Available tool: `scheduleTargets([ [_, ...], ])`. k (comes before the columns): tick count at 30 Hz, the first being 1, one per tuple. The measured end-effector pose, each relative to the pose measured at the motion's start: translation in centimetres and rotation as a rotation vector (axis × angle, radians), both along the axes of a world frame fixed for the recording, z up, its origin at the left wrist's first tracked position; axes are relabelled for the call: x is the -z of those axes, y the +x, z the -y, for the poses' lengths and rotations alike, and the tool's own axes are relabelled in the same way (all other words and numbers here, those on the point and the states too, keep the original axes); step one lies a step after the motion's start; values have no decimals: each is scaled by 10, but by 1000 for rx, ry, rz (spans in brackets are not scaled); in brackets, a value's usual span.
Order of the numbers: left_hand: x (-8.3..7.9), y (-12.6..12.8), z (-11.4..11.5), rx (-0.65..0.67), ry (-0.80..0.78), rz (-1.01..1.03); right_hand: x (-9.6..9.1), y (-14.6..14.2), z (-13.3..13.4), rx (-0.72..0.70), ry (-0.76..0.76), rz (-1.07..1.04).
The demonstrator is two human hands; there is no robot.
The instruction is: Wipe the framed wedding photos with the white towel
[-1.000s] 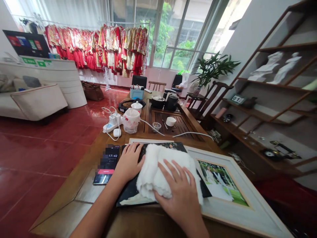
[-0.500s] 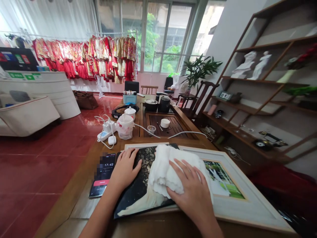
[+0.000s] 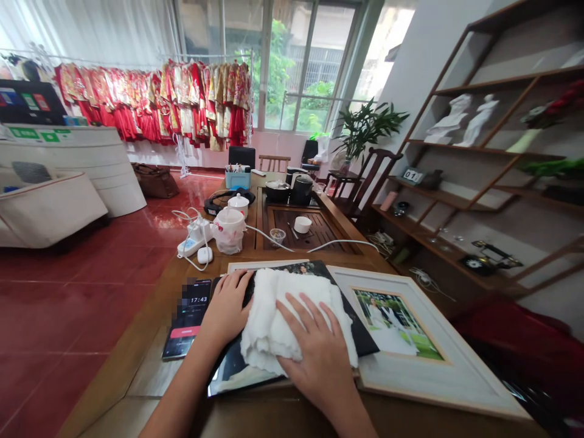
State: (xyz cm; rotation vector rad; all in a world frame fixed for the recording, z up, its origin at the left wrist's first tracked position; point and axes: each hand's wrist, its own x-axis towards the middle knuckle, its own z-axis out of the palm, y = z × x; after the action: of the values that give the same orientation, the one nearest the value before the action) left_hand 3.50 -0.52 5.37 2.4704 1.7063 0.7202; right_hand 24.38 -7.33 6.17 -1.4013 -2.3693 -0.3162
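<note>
My left hand point(image 3: 225, 307) lies flat on a glossy black photo board point(image 3: 314, 269), its fingertips close to a crumpled white cloth point(image 3: 267, 316). My right hand point(image 3: 314, 356) presses down on that cloth with its fingers spread, and the cloth covers the middle of the board. The board rests partly on a white-framed wedding photograph point(image 3: 410, 371), which lies to the right of my right hand. A smartphone point(image 3: 189, 316) lies face up just left of my left hand, with part of its screen blurred.
Beyond the board stand a wooden tea tray point(image 3: 310, 231), a white power strip point(image 3: 195, 237) with cables and a plastic-wrapped jug point(image 3: 229, 231). A shelf unit with white figurines point(image 3: 460, 121) stands at right. Racks of red garments point(image 3: 155, 103) hang at the back.
The white cloth and my right hand have slid left across the black board, uncovering more of the framed photograph. My left hand stays almost in place. The camera view has shifted slightly.
</note>
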Motion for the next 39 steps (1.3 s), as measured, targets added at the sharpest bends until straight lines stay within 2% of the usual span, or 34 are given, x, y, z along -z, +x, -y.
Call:
scheduleTargets([
  [3, 0, 0, 0, -14, 16, 1, 0, 14, -4, -3, 0, 13],
  [8, 0, 1, 0, -31, 14, 2, 3, 45, -9, 110, 80, 8],
  [11, -1, 3, 1, -35, 10, 1, 5, 54, -10, 149, 106, 14],
  [16, -1, 4, 1, -41, 21, -4, 3, 43, -9, 145, 108, 26],
  [22, 1, 1, 1, -26, 17, -6, -2, 8, -6, 17, 37, 19],
  [25, 0, 0, 1, -8, 9, -18, -2, 2, -5, -25, 8, 7],
  [29, 0, 1, 1, -24, 16, -6, 0, 18, -10, -5, 23, -7],
  [34, -2, 3, 2, -42, 14, 2, 8, 45, -20, 124, 115, -29],
  [39, -2, 3, 2, -46, 29, 6, 10, 48, -21, 133, 136, -2],
])
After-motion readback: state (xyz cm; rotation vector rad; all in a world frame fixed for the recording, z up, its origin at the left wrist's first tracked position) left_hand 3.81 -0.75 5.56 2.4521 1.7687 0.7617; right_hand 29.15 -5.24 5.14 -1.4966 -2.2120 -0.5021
